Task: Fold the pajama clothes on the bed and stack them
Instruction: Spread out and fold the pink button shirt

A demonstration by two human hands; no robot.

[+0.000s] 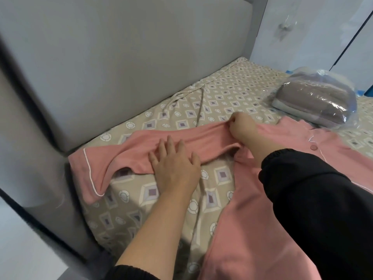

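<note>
Sleeve (125, 156) of pajama top (252, 219) lies under left hand (175, 164), fingers (167, 146) flat, pressing; right hand (241, 126) fingers curled, gripping shoulder end. Long axis left-right, cuff (90, 178) toward headboard (121, 77).

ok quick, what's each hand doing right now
Left hand: open, fingers flat, pressing on the pink pajama sleeve.
Right hand: closed, pinching the same sleeve near the shoulder.

Black sleeves (314, 195) with ribbed elastic cuffs, pushed up both bare forearms.
</note>
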